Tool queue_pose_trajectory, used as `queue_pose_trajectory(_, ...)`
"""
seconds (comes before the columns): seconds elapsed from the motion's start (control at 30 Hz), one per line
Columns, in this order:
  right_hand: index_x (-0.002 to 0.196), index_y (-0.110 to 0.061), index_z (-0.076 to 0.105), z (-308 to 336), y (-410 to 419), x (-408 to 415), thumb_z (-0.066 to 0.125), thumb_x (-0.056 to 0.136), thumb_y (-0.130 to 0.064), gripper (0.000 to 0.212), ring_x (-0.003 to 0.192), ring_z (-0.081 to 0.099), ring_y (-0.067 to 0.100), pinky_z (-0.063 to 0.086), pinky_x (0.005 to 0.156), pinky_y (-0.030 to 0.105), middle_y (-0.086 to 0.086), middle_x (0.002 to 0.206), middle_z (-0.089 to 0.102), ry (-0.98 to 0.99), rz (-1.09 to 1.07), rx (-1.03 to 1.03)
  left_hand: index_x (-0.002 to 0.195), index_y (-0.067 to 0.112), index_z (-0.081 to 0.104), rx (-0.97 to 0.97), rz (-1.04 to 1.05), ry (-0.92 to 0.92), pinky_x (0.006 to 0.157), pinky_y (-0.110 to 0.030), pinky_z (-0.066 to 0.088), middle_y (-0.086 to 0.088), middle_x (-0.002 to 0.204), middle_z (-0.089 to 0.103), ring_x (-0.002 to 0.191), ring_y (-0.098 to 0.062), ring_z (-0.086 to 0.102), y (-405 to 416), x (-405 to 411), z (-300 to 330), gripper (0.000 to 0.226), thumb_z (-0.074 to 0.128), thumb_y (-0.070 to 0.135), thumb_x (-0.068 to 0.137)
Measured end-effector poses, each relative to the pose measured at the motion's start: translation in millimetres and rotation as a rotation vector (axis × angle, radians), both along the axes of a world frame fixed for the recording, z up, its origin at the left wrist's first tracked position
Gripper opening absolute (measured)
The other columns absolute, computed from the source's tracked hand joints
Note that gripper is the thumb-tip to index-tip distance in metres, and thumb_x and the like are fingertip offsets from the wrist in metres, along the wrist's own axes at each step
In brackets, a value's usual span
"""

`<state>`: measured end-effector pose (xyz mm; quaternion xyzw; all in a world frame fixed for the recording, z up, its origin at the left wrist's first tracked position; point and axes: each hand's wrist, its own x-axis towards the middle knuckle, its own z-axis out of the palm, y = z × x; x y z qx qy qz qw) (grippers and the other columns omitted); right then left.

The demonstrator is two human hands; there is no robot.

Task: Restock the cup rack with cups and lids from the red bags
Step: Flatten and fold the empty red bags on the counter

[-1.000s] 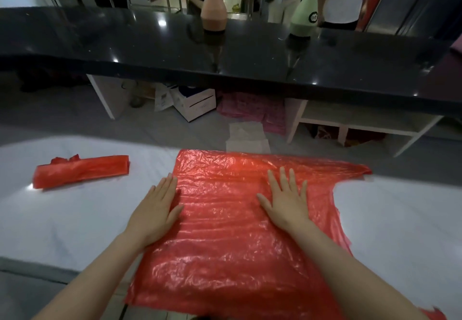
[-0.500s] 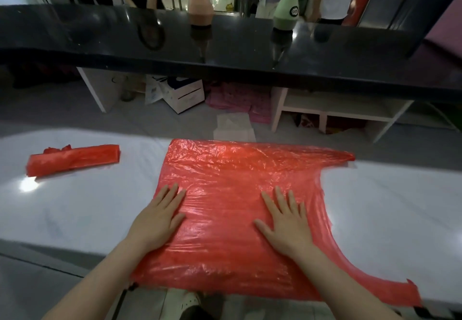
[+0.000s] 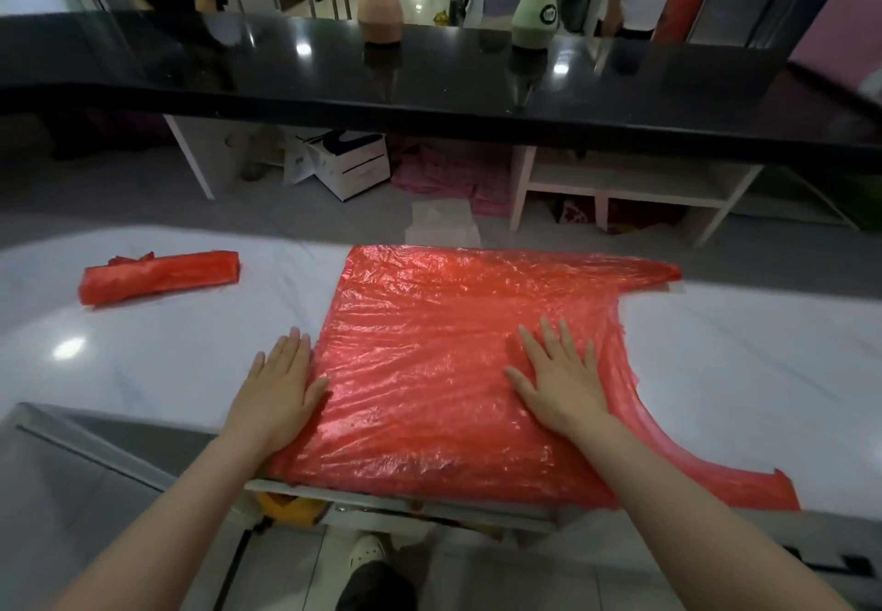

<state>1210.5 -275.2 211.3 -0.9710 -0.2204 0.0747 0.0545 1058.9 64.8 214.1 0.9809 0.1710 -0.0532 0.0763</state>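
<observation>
Both hands lie flat with fingers straight, gripping nothing: left hand (image 3: 279,383) rests palm down at the left edge of the flattened red bag (image 3: 444,352), thumb touching the plastic; right hand (image 3: 556,376) presses on the bag's right half. Said bag lies spread on the white counter (image 3: 143,362), its near edge overhanging the front. Farther left, well apart, a rolled red bag (image 3: 160,275) lies on the counter. Beyond stands a black counter (image 3: 238,66) bearing a pink bottle (image 3: 379,6) and a green bottle (image 3: 537,13)
</observation>
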Motion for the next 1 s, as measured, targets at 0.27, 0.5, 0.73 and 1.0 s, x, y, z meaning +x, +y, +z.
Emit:
queue_pose_trajectory(0.27,0.153,-0.027,0.013,17.3,17.4,-12.9,0.037,0.099,-0.044,0.062,0.147,-0.01,0.019,-0.003,0.117,0.039,-0.001,0.161,-0.004,-0.008,0.127,0.099,0.152,0.025,0.015,-0.117,-0.061,-0.154,0.113,-0.037,0.026,0.005,0.159,0.011,0.142,-0.017,0.022,-41.9,-31.6,5.5,0.061,0.039,0.043,0.098)
queue_pose_trajectory(0.5,0.148,-0.047,0.004,2.5,48.5,-9.2,0.028,0.087,-0.073,0.071,0.145,-0.015,0.03,-0.006,0.11,0.063,-0.01,0.158,-0.013,0.128,0.129,-0.038,0.151,0.021,-0.008,-0.037,-0.106,0.087,0.117,-0.038,-0.001,-0.003,0.159,-0.013,0.146,-0.017,-0.008,-40.7,-42.1,-7.3,0.073,0.02,0.059,0.095)
queue_pose_trajectory(0.73,0.15,-0.041,0.0,8.6,26.3,-10.3,0.013,0.083,-0.074,0.076,0.144,-0.021,0.021,-0.013,0.11,0.058,-0.007,0.16,-0.011,0.019,0.154,0.035,0.146,0.027,-0.017,-0.052,-0.192,-0.081,0.115,-0.028,-0.011,0.005,0.154,-0.019,0.144,-0.013,-0.016,-35.5,-66.8,-5.2,0.081,0.004,0.075,0.083)
queue_pose_trajectory(1.0,0.148,-0.038,-0.016,22.8,-37.3,-67.4,-0.009,0.065,-0.09,0.098,0.142,-0.026,0.018,-0.018,0.112,0.047,-0.007,0.155,-0.023,-0.047,0.263,-0.039,0.142,0.032,-0.028,0.182,-0.455,0.05,0.116,-0.042,-0.014,-0.001,0.149,-0.035,0.139,-0.028,-0.029,-54.5,-64.3,-23.2,0.105,0.052,0.061,0.081)
